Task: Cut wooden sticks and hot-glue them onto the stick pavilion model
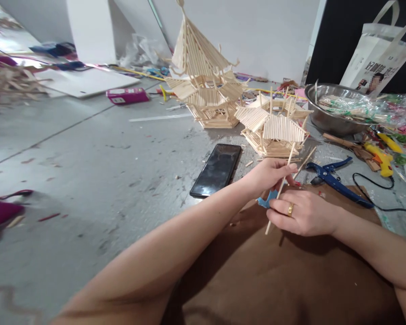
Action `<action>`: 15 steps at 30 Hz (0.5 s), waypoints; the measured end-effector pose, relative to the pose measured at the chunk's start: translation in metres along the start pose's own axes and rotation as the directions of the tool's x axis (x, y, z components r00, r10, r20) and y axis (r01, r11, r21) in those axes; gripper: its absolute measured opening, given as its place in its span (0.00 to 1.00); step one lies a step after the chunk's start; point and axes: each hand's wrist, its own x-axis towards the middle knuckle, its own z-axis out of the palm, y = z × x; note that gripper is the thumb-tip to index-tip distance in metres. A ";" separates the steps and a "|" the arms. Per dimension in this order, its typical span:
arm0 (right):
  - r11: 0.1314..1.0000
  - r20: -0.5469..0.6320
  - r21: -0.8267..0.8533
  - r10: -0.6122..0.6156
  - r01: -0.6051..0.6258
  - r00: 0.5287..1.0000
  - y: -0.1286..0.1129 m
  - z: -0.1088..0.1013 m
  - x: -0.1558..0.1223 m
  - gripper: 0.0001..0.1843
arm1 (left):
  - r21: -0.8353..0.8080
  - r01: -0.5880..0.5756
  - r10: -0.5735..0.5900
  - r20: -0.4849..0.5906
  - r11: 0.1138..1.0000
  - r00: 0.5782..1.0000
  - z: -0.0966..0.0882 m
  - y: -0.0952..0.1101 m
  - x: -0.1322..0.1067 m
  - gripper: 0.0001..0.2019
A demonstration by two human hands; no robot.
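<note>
Over cloth, left hand, right hand, both pinching stick

Pale bare wood for stick and models. Glossy black glass on phone, shiny metal bowl. Matt, rough grey floor.

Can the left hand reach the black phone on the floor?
Probably yes. The phone lies just beside the left hand with bare floor between, though that hand is pinching a stick.
</note>
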 end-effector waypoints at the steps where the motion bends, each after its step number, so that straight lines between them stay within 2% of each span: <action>1: 1.000 0.003 0.011 -0.001 0.001 1.000 0.000 0.002 0.000 0.11 | -0.053 -0.002 0.002 0.004 0.999 1.000 0.001 0.000 -0.001 0.11; 3: 0.999 -0.010 0.033 0.012 -0.011 1.000 0.000 0.007 -0.002 0.10 | -0.140 -0.029 0.029 -0.007 0.990 1.000 0.002 0.001 -0.002 0.11; 5: 0.997 -0.028 0.062 0.046 -0.044 0.999 0.002 0.012 -0.005 0.12 | -0.191 -0.140 0.122 -0.101 0.972 0.987 0.002 0.001 -0.003 0.12; 7: 0.992 -0.046 0.092 0.086 -0.082 0.995 0.004 0.015 -0.008 0.14 | -0.195 -0.310 0.250 -0.281 0.931 0.927 0.002 0.002 -0.003 0.12; 9: 0.987 -0.058 0.111 0.126 -0.119 0.990 0.005 0.018 -0.010 0.14 | -0.180 -0.434 0.314 -0.460 0.883 0.831 0.002 0.001 -0.001 0.11; 10: 0.984 -0.067 0.116 0.143 -0.135 0.987 0.006 0.019 -0.010 0.14 | -0.180 -0.460 0.313 -0.520 0.869 0.795 0.001 0.001 0.000 0.10; 12: 0.979 -0.063 0.123 0.171 -0.163 0.983 0.007 0.021 -0.011 0.14 | -0.193 -0.471 0.286 -0.583 0.861 0.761 -0.001 -0.001 0.002 0.08; 15: 0.975 -0.028 0.126 0.189 -0.185 0.982 0.008 0.025 -0.012 0.13 | -0.184 -0.441 0.264 -0.582 0.879 0.769 -0.004 -0.006 0.007 0.08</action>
